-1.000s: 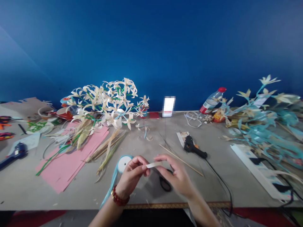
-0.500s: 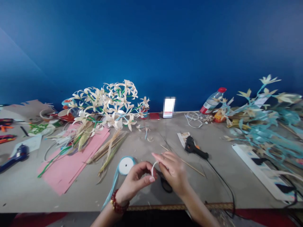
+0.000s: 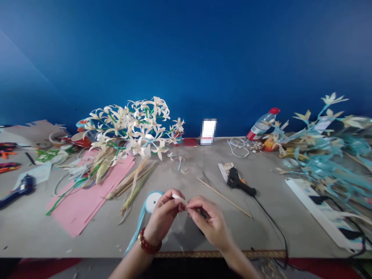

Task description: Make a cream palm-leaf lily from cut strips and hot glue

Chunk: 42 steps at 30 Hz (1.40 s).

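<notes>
Grey tabletop (image 3: 270, 182) underlies a pale strip (image 3: 180, 199) pinched between both hands (image 3: 165, 214) (image 3: 210, 223)

Muted light leaves the blue wall (image 3: 186, 46) darkest near its top middle and the table (image 3: 177, 176) dull grey. Soft shadow pools beneath the left hand (image 3: 165, 213) and right hand (image 3: 209, 221). A pixelated screen (image 3: 208, 130) glows white; blue ribbons (image 3: 322, 168) smear, stretched, rightward.

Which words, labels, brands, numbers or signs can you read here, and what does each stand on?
No text can be read.
Plastic bottle: its red-and-white label is too small and blurred.
White panel: pixelated.
Power strip: any markings are too small to read.
</notes>
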Tool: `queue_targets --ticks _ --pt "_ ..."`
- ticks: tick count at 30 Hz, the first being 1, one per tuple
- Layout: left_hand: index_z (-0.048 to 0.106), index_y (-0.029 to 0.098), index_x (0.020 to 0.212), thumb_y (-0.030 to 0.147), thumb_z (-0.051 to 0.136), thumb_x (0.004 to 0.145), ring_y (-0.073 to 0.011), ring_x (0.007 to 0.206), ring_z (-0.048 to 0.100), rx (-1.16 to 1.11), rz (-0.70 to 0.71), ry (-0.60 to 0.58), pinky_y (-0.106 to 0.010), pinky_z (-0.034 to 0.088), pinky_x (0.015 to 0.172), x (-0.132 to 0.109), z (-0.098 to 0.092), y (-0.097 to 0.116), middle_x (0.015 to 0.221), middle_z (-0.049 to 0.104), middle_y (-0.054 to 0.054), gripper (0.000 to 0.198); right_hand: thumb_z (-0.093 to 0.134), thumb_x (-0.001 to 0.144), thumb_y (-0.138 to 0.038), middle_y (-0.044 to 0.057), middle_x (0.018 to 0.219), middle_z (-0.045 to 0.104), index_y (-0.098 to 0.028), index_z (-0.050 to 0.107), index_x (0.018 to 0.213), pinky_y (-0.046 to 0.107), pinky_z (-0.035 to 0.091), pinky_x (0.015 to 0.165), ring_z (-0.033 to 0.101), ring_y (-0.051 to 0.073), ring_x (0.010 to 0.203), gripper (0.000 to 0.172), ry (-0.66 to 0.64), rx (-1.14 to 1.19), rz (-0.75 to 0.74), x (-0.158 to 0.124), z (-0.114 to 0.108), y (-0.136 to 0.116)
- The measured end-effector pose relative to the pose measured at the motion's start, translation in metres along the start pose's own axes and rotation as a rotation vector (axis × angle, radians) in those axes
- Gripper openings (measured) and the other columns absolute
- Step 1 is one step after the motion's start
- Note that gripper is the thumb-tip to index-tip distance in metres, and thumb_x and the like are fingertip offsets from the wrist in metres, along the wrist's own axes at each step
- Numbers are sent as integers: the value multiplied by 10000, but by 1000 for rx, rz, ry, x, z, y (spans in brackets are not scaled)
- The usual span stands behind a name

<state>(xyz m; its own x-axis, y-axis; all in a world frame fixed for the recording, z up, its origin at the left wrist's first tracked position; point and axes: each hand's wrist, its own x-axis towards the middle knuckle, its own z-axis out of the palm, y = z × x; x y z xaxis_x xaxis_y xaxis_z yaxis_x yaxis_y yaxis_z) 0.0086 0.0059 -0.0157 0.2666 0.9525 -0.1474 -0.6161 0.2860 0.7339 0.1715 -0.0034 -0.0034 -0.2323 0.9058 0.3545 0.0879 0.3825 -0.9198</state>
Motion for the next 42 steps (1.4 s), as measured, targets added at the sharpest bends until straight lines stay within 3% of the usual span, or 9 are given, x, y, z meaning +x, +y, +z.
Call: queue_targets --ticks 5,13,22,26,28,30,33,36,42 --pt "587 152 703 218 683 804 -116 637 485 30 79 93 -242 392 650 1 5 -1 659 536 8 154 537 899 -108 46 863 721 -230 664 963 307 508 760 653 177 791 188 -54 -142 -185 -4 4 4" --pt "641 145 755 260 701 817 -125 682 518 147 130 114 -252 415 695 1 5 -4 691 582 -6 143 522 920 -126 55 837 712 -228 669 974 310 503 737 647 187 777 187 -85 -168 -148 -12 -2 14" --pt "624 148 787 234 732 787 -115 673 518 2 -37 20 -243 406 668 3 2 -4 737 584 -8 138 514 922 -108 40 868 715 -242 656 1023 302 503 763 649 174 793 220 -93 -161 -175 -13 -1 16" --pt "618 155 764 226 718 802 -115 704 510 32 28 65 -234 404 699 4 -1 -3 733 571 -1 128 532 933 -187 57 933 707 -231 604 1120 293 507 770 659 185 822 205 -56 -294 -27 -22 -12 26" --pt "624 154 755 244 716 806 -121 725 513 96 86 107 -232 405 722 4 -2 1 731 577 -6 138 564 922 -251 59 868 692 -208 606 1021 298 504 715 650 196 761 116 -40 -449 102 -28 -23 34" --pt "627 158 757 276 703 818 -126 733 512 161 134 136 -232 404 734 3 -4 6 721 577 -6 154 604 893 -292 51 803 667 -203 604 881 300 484 652 637 210 726 90 -124 -621 190 -36 -36 43" --pt "616 168 762 304 672 846 -128 736 509 250 171 141 -230 403 726 3 -5 12 724 574 -3 169 645 851 -274 61 913 676 -207 621 902 314 481 713 652 236 843 87 -247 -795 262 -47 -48 50" --pt "598 175 760 302 667 853 -120 708 501 321 166 113 -223 410 691 3 -4 14 722 567 5 171 662 823 -258 69 991 680 -214 633 968 316 474 756 661 241 893 154 -299 -907 318 -51 -49 47" --pt "588 170 768 298 670 854 -102 650 498 403 161 32 -211 413 633 0 3 19 697 555 14 174 647 772 -203 61 887 714 -212 644 882 283 433 649 684 244 797 111 -344 -1007 457 -38 -42 37"
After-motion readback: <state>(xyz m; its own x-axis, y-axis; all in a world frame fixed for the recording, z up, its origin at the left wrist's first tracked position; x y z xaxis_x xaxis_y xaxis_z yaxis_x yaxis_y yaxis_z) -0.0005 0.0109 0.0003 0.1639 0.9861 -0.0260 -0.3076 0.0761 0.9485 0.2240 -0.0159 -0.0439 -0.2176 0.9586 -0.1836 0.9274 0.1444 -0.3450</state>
